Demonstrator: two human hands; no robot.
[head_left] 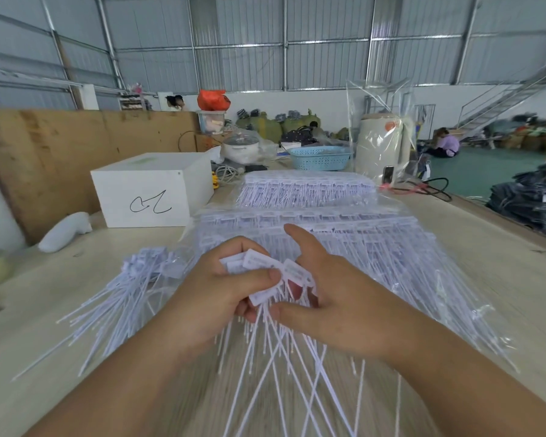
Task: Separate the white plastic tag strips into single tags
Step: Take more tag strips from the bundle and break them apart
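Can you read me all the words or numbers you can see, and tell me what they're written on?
No words or numbers can be read.
White box: a black pen scribble, not clear letters.
Tags held by the left hand and right hand: faint print, too blurred.
Orange sticker on the cream container: too small.

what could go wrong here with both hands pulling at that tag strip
1. The left hand and right hand grip the held tag strip close together; a hard pull might tear a tag head rather than its joint.
2. Its long tails hang crossed and could tangle.
3. The loose pile of tags lies right beside the bagged strips, so done and undone could mix.
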